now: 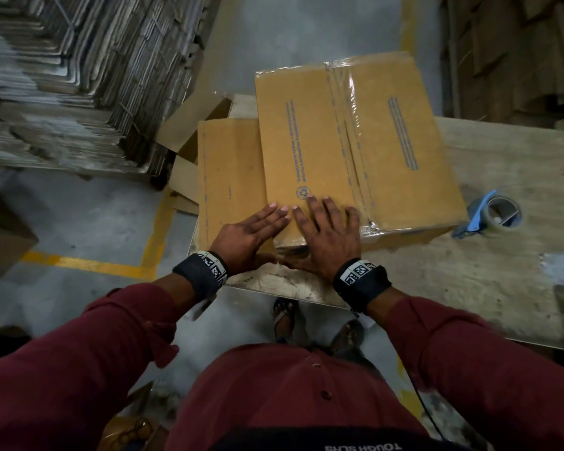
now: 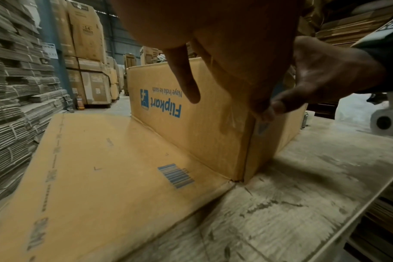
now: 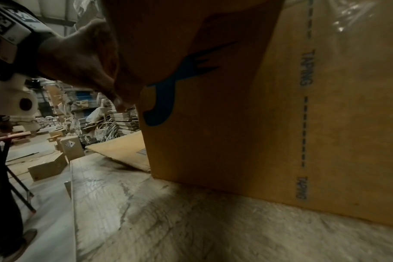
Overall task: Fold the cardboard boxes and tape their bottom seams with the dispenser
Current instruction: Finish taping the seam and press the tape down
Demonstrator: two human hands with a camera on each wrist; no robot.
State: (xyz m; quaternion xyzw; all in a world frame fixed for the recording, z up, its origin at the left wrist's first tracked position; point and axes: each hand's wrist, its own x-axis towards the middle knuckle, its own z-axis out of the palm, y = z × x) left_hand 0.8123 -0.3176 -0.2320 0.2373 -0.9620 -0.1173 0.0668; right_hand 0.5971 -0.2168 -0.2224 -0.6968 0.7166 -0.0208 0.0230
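Note:
A brown cardboard box (image 1: pixel 349 148) stands bottom-up on the wooden table (image 1: pixel 501 281). Clear tape (image 1: pixel 345 125) runs along its centre seam and wraps over the near edge. One long flap (image 1: pixel 228 177) lies flat on the table to the box's left. My left hand (image 1: pixel 251 229) and right hand (image 1: pixel 326 236) press flat, side by side, on the box's near left corner, thumbs hanging over the near side. In the left wrist view the printed box side (image 2: pixel 191 113) shows below my palm, with the right hand (image 2: pixel 330 74) at the corner. The blue tape dispenser (image 1: pixel 492 218) lies on the table, right of the box.
Tall stacks of flattened cardboard (image 1: pixel 62 76) fill the left. More cardboard stands at the back right (image 1: pixel 518 43). Small boxes (image 1: pixel 1 245) sit on the floor by a yellow line (image 1: pixel 89 263). The table's near edge (image 1: pixel 290 292) is just in front of me.

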